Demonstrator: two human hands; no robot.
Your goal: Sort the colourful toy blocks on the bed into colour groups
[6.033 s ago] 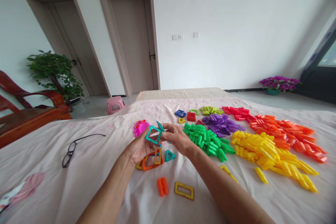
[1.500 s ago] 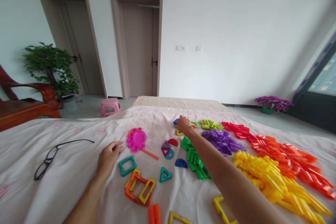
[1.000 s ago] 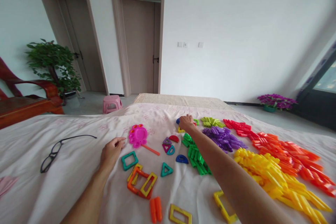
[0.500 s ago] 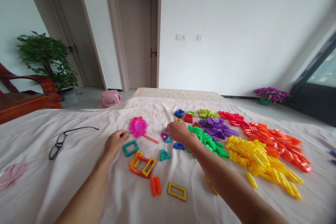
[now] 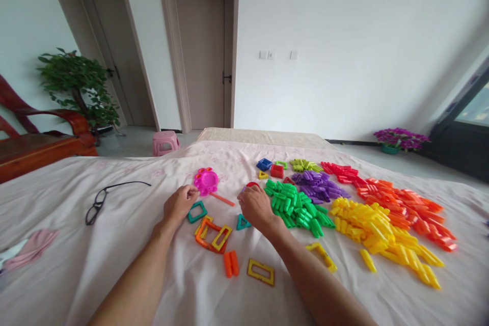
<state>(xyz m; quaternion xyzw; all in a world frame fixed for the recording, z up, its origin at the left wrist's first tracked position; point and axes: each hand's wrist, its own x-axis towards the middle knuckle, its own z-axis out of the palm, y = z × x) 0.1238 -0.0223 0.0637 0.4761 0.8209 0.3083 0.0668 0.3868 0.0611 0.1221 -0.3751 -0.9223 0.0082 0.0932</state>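
My left hand [image 5: 181,205] hovers beside the pink flower-shaped toy [image 5: 207,182], its fingertips drawn together; whether they pinch anything is too small to tell. Near the teal triangle [image 5: 243,222] is my right hand [image 5: 255,206], its fingers curled down and hiding whatever is beneath them. A red piece [image 5: 252,184] shows just behind its knuckles. The teal square frame [image 5: 197,212] lies by my left wrist. In front of the hands are an orange frame [image 5: 199,238] with yellow frames, two orange sticks [image 5: 231,264] and a yellow rectangle [image 5: 261,271].
Piles of green [image 5: 294,204], purple [image 5: 317,186], yellow [image 5: 362,224] and orange pieces [image 5: 408,204] cover the right side. Blue squares [image 5: 264,164] and red squares [image 5: 277,171] lie farther back. Black glasses [image 5: 100,198] and a pink cloth [image 5: 34,249] lie at left.
My right hand has drawn back towards me and slightly left, now beside the teal triangle. The camera view has shifted slightly. My left hand stays near the pink toy.
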